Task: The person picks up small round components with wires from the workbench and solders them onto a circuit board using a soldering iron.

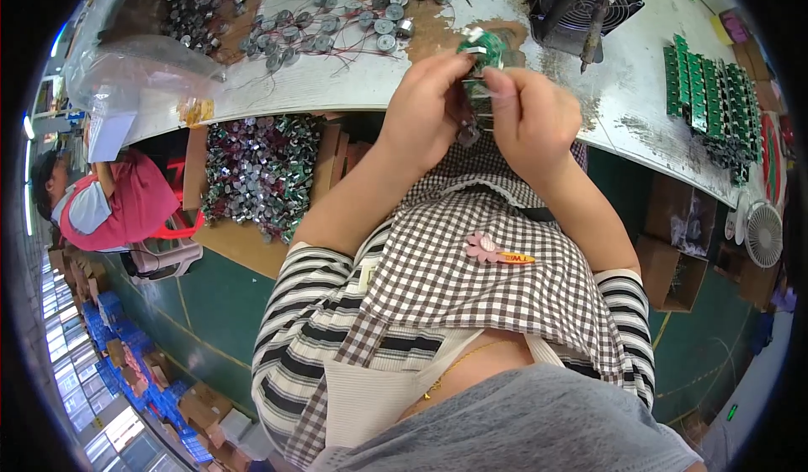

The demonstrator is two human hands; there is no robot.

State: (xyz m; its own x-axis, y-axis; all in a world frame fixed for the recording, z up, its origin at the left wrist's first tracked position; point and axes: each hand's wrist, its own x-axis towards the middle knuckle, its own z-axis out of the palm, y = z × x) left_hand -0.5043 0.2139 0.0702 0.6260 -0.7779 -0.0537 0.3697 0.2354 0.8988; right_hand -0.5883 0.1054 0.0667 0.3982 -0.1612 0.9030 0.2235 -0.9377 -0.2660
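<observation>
Just over the table's front edge, my left hand [423, 108] and my right hand [541, 120] are close together with fingers pinched. Between their fingertips is a small green circuit board [485, 48] with white parts on it. Both hands grip it from the near side. A small dark metallic piece [468, 133] hangs below, between the hands, partly hidden; I cannot make out how it joins the board. Beyond my left hand lie several round silver motors [385, 27] with thin red wires, scattered across the table.
A soldering iron [594, 30] points down before a black fan [581, 7]. Green circuit board strips [711, 93] are stacked right. A cardboard box [240, 249] of small metal parts sits below the table at left. A plastic bag [151, 72] covers the left corner; a person [126, 198] sits beyond.
</observation>
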